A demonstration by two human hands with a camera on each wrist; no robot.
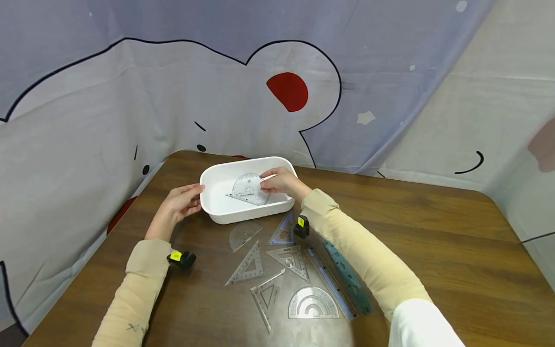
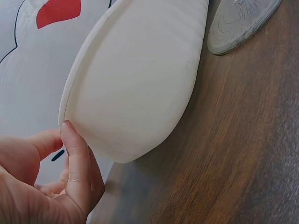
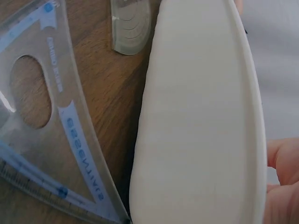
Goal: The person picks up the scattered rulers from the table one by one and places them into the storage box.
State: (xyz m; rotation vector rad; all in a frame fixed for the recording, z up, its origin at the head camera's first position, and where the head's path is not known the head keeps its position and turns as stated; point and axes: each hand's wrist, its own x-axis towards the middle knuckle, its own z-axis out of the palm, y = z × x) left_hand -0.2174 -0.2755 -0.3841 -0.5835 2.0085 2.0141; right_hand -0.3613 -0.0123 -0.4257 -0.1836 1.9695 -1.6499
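A white oblong plastic tub (image 1: 221,212) stands toward the far side of the table. My left hand (image 1: 179,202) pinches its left rim, thumb and fingers on either side of the wall (image 2: 131,84). Over the tub's right end reaches my right hand (image 1: 282,183), with thumb and fingers at the right edge of a clear protractor (image 1: 247,185). That protractor overlaps a clear set square (image 1: 253,198) inside the tub. In the right wrist view the tub's side wall (image 3: 201,112) hides most of the right hand (image 3: 285,182) and what it holds.
Before the tub lie a protractor (image 1: 242,234), a blue-marked set square (image 1: 284,231) and several clear set squares (image 1: 247,267). Closer in are another protractor (image 1: 313,308), a blue-striped ruler (image 1: 331,284) and a teal ruler (image 1: 349,279) beside the right forearm. A patterned curtain (image 1: 217,96) hangs behind the table.
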